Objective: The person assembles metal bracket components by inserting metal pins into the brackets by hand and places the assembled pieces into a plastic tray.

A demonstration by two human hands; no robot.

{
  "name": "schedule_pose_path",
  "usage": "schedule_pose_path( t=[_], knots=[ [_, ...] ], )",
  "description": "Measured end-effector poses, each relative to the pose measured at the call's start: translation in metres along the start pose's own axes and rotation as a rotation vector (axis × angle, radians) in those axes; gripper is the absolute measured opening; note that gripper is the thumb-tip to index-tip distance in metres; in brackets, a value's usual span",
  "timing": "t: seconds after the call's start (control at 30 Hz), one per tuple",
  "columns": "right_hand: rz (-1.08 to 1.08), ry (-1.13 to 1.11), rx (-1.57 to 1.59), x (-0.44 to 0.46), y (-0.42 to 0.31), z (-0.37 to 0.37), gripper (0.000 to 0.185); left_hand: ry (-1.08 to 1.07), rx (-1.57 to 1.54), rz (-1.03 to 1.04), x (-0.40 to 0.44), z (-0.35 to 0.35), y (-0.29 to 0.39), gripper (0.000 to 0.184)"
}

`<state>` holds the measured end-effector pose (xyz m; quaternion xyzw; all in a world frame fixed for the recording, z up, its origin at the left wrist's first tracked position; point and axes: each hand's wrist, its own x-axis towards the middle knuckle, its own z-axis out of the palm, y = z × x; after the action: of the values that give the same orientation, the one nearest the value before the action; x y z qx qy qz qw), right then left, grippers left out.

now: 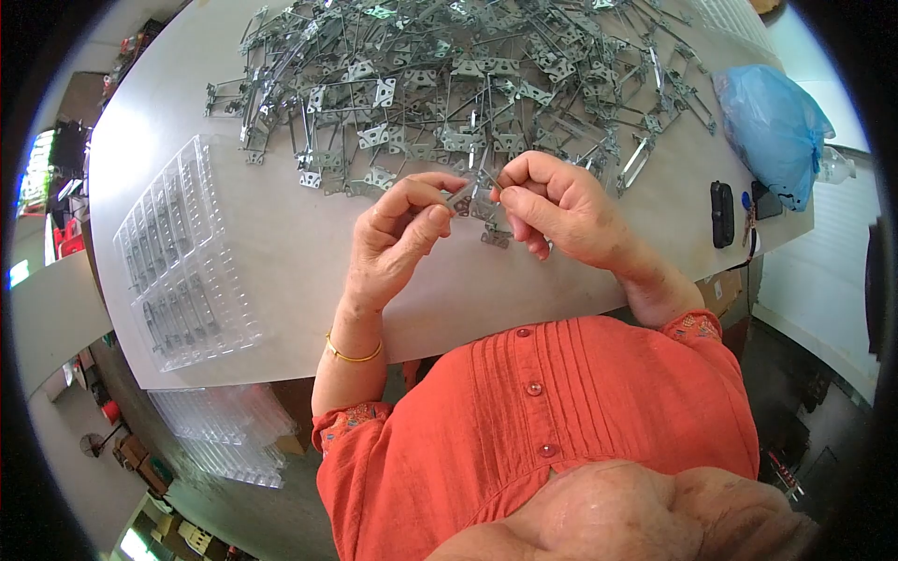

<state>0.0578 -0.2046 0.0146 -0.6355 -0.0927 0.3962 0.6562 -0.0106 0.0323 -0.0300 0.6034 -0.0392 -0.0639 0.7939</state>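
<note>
Just in front of a large heap of metal brackets and rods (pixel 449 70), my two hands are raised close together over the table. My left hand (pixel 398 234) pinches a small metal piece (pixel 458 197) between thumb and fingertips. My right hand (pixel 561 208) is closed too, its thumb and index finger on a thin metal part (pixel 490 178) close to the left fingertips. Whether the two parts touch cannot be made out. A metal bracket (pixel 495 237) lies on the table (pixel 421 323) just below the gap between my hands.
On the left of the table lies a clear plastic tray (pixel 187 257) holding rows of metal parts. More clear trays (pixel 224 432) sit below the table edge. To the right are a blue plastic bag (pixel 772 126), a black case (pixel 722 214) and a bottle (pixel 835 165).
</note>
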Motion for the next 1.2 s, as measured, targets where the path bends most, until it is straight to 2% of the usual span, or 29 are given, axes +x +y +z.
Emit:
schedule_pose_path(
  t=[0.13, 0.23, 0.33, 0.43, 0.53, 0.63, 0.73, 0.83, 0.93, 1.03, 1.2],
  knots=[
    [0.031, 0.026, 0.028, 0.001, -0.001, 0.002, 0.016, -0.052, 0.126, 0.061, -0.001, -0.001, 0.0, 0.005],
    [0.029, 0.017, 0.021, 0.001, -0.003, 0.004, 0.017, -0.008, 0.2, 0.173, 0.001, 0.002, -0.006, 0.013],
    [0.017, -0.021, 0.022, 0.0, -0.004, 0.001, 0.016, -0.004, 0.204, 0.149, 0.0, 0.0, -0.005, 0.014],
    [0.027, -0.025, 0.018, -0.001, -0.004, -0.001, 0.015, -0.013, 0.128, 0.032, -0.001, 0.0, 0.003, 0.005],
    [0.013, 0.001, -0.129, -0.002, -0.006, -0.003, 0.012, 0.015, 0.018, 0.063, 0.001, 0.0, -0.001, 0.008],
    [-0.06, 0.075, -0.222, -0.003, -0.007, -0.001, 0.01, 0.052, -0.013, 0.019, 0.001, -0.006, -0.004, 0.013],
    [-0.244, 0.081, -0.272, 0.001, 0.007, -0.009, 0.007, 0.049, -0.052, 0.005, 0.001, -0.005, -0.006, 0.017],
    [-0.536, 0.136, -0.435, 0.007, 0.011, -0.011, 0.008, 0.056, -0.077, -0.045, 0.001, -0.002, -0.003, 0.019],
    [-0.504, 0.106, -0.397, 0.005, 0.009, -0.009, 0.009, 0.053, -0.061, -0.06, 0.001, -0.002, -0.003, 0.019],
    [-0.56, 0.137, -0.422, 0.006, 0.009, -0.007, 0.008, 0.017, -0.041, -0.074, 0.0, -0.003, -0.002, 0.02],
    [-0.5, 0.054, -0.366, 0.007, 0.013, -0.005, 0.009, -0.01, -0.063, -0.11, 0.0, -0.001, -0.001, 0.024]
  ],
)
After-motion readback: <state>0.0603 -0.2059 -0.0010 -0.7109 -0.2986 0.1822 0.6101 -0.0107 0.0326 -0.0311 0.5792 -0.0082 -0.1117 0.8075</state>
